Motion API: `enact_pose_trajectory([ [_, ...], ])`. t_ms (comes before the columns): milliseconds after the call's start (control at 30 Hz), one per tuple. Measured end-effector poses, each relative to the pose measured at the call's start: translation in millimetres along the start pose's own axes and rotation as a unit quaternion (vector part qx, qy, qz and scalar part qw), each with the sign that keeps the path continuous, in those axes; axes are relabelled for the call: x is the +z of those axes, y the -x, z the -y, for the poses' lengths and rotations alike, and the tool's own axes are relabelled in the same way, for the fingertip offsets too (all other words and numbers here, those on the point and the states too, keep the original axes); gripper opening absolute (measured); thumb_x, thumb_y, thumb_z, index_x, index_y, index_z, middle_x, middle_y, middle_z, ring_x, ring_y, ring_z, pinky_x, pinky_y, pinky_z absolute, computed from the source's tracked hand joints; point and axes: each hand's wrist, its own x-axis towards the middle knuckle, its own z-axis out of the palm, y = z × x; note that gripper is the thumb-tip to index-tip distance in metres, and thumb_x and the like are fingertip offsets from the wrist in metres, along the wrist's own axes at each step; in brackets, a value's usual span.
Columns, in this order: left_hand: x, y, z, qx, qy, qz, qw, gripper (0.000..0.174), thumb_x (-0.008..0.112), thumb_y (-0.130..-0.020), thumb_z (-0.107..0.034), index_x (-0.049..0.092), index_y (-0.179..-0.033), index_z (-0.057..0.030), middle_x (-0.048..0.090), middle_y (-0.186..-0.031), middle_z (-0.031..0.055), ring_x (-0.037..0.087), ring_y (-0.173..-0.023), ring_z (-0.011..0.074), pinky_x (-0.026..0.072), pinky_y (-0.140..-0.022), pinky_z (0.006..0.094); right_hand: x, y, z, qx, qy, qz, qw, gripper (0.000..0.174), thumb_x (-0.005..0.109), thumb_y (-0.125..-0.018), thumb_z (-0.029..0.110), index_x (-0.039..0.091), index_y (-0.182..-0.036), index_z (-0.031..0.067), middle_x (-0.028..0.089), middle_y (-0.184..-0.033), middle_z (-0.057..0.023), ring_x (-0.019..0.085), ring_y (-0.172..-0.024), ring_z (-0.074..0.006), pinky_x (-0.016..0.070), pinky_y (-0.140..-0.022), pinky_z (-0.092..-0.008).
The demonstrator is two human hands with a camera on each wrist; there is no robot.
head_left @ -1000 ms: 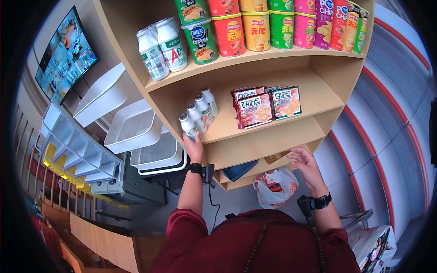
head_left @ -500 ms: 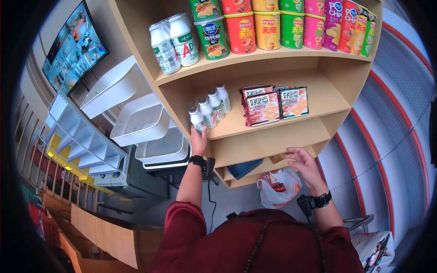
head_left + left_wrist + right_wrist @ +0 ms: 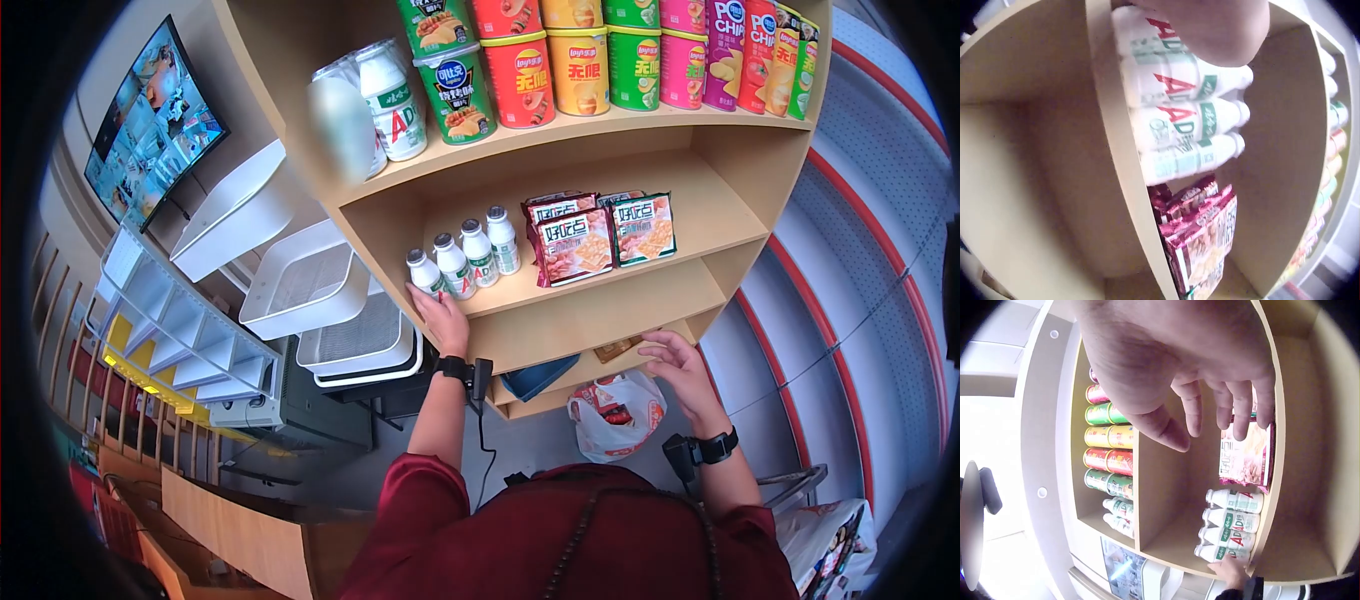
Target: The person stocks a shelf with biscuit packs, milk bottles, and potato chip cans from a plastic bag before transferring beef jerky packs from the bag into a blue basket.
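Note:
Four small white milk-drink bottles (image 3: 480, 255) stand in a row at the left end of the middle shelf (image 3: 600, 280). My left hand (image 3: 440, 318) is at the leftmost bottle (image 3: 422, 268), fingers extended against its lower part. The left wrist view has a blurred part of that hand (image 3: 1222, 28) overlapping the upper bottles, fingertips hidden. Right of the row stand red-wrapped biscuit packs (image 3: 575, 248) and green-edged ones (image 3: 643, 230). My right hand (image 3: 685, 370) hovers in front of the lower shelves, fingers loosely bent and holding nothing.
On the top shelf are wrapped white bottles (image 3: 393, 105), chip tubs (image 3: 515, 85) and tall chip cans (image 3: 765, 60). Below are a blue bin (image 3: 540, 378) and a plastic bag (image 3: 618, 420). White baskets (image 3: 305, 280) flank the left side; red-edged shelving (image 3: 850, 250) stands right.
The leftmost bottle has shifted, and the row now runs more nearly along the shelf edge. My left hand has turned, its fingers straighter beside the bottle. The right hand has stayed much the same.

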Motion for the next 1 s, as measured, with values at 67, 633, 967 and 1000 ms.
enact_pose_trajectory([
  [67,1.1,4.6,-25.6,0.128,-0.139,-0.089,0.978,0.075,0.054,-0.080,-0.009,0.011,-0.140,0.0042,0.023,-0.141,0.0280,0.023,-0.131,0.0421,0.0167,-0.109,0.0436,-1.8,-0.9,-1.8,0.001,0.003,-0.004,1.000,0.040,0.054,-0.079,-0.006,0.049,-0.118,0.0026,0.052,-0.118,-0.0052,0.052,-0.107,-0.0150,0.0440,-0.086,-0.0252],
  [633,22.9,-63.4,-94.8,0.300,-0.331,0.048,0.893,0.030,0.057,-0.083,-0.042,0.061,-0.094,-0.0141,0.059,-0.086,0.0081,0.053,-0.091,0.0261,0.0290,-0.092,0.0593,-5.2,3.2,-5.0,0.001,-0.020,-0.019,1.000,0.041,0.054,-0.078,-0.007,0.049,-0.118,0.0021,0.052,-0.118,-0.0056,0.053,-0.107,-0.0159,0.0444,-0.087,-0.0267],
  [967,26.1,-56.7,-102.4,0.280,-0.335,0.023,0.899,0.029,0.059,-0.082,-0.041,0.063,-0.092,-0.0140,0.059,-0.086,0.0083,0.053,-0.091,0.0262,0.0301,-0.090,0.0583,-17.3,11.9,-9.0,-0.014,-0.010,-0.023,1.000,0.040,0.054,-0.078,-0.008,0.049,-0.117,0.0021,0.052,-0.119,-0.0062,0.053,-0.107,-0.0164,0.0452,-0.085,-0.0269],
  [1000,26.6,-55.7,-103.7,0.280,-0.335,0.022,0.899,0.029,0.059,-0.082,-0.041,0.063,-0.092,-0.0140,0.059,-0.086,0.0083,0.053,-0.091,0.0262,0.0301,-0.090,0.0583,-18.8,13.2,-8.3,-0.015,-0.008,-0.024,1.000,0.040,0.054,-0.079,-0.007,0.049,-0.117,0.0021,0.051,-0.119,-0.0064,0.053,-0.107,-0.0165,0.0452,-0.085,-0.0270],
])
